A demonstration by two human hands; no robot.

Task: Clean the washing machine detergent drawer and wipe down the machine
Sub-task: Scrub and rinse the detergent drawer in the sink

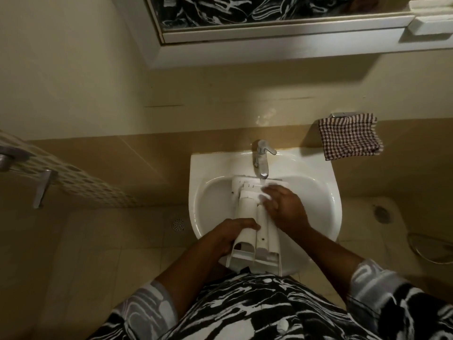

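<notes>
The white plastic detergent drawer (255, 229) lies lengthwise in the white sink (210, 168), its far end under the chrome tap (261, 158), where water seems to run. My left hand (230, 235) grips the drawer's near left side. My right hand (282, 207) lies flat on the drawer's far right part, fingers spread, pressing on something pale that I cannot make out. The washing machine is out of view.
A checked red and white cloth (350, 137) hangs on a wall holder right of the sink. A mirror frame (282, 28) runs above. A metal towel rail (41, 187) sticks out at left. Floor drains (178, 225) sit in the tiles.
</notes>
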